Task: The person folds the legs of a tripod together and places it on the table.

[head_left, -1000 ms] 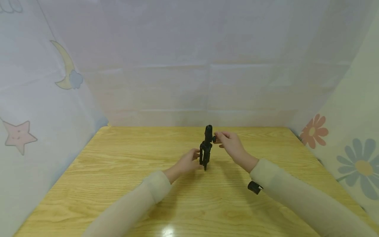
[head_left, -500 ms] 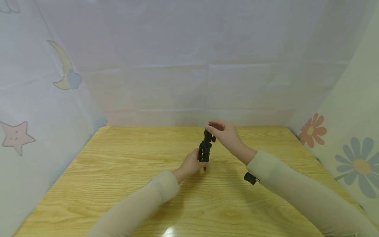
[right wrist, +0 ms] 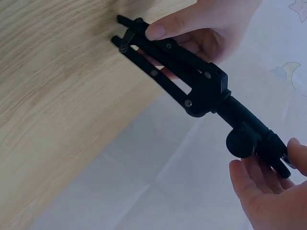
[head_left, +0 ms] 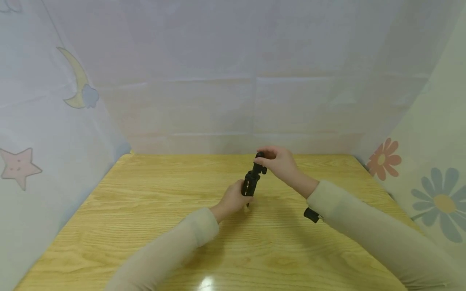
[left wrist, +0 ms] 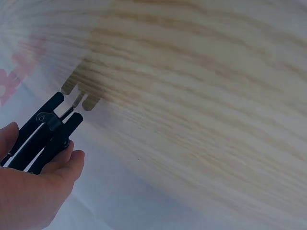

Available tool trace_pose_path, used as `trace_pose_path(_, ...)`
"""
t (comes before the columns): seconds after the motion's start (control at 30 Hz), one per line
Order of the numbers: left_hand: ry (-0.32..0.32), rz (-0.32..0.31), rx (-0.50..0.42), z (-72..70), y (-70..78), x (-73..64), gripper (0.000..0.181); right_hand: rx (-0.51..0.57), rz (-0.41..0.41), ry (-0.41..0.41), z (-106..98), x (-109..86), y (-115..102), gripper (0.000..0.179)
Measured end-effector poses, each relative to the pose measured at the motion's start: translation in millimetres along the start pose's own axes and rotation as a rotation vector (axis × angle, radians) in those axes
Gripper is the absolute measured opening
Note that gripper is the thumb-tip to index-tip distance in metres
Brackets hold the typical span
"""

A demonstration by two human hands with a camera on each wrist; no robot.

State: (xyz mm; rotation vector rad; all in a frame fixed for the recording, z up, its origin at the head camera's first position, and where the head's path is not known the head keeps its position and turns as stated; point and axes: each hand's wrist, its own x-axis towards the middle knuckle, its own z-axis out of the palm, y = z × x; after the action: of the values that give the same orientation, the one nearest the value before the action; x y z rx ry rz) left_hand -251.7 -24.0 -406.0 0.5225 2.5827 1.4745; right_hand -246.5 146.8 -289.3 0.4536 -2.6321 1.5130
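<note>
A black mini tripod [head_left: 250, 184] with its legs folded together leans a little, top toward the right, over the middle of the table. My left hand [head_left: 233, 199] grips its legs low down, the thumb lying across one leg in the right wrist view. At the upper end, my right hand [head_left: 285, 166] holds the tripod head between thumb and fingers. A round side knob [right wrist: 241, 142] sticks out just below those fingers. In the left wrist view, the foot ends of the legs [left wrist: 72, 120] point at the tabletop, with their dark reflection beyond.
The wooden table [head_left: 153, 190] ends at a pale cloth backdrop [head_left: 204, 109]. Printed cloth with a moon [head_left: 74, 76] hangs on the left, and cloth with flowers [head_left: 443, 203] on the right. A small black device [head_left: 312, 215] hangs below the right sleeve.
My right hand has gone from the side knob up to the tripod head. My left hand has closed round the legs, and the tripod now tilts more to the right.
</note>
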Motion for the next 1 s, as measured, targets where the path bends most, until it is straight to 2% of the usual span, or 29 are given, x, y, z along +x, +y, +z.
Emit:
trace_pose_path(0.13,0.005,0.000,0.034,-7.4,2.3,-2.0,0.042,-0.031,0.003,-0.006,-7.9,-1.4,5.0,0.036)
trace_pose_path(0.3,-0.005,0.003,0.122,-17.2,3.6,-4.5,0.046,-0.058,0.031,-0.022,-16.0,-4.5,13.2,0.035)
trace_pose_path(0.5,-0.014,0.056,0.253,-32.0,5.1,-4.6,0.044,-0.078,0.037,-0.063,-23.5,-7.8,19.0,0.034)
trace_pose_path(0.67,-0.033,0.108,0.344,-43.5,7.3,-5.1,0.044,-0.160,0.002,-0.118,-28.3,-8.5,19.8,0.032)
trace_pose_path(0.8,-0.054,0.142,0.379,-50.6,10.6,-6.8,0.044,-0.213,-0.056,-0.166,-29.5,-8.8,23.4,0.029)
trace_pose_path(1.0,-0.092,0.150,0.458,-60.1,16.9,-9.2,0.044,-0.298,-0.120,-0.218,-29.0,-11.2,33.3,0.025)
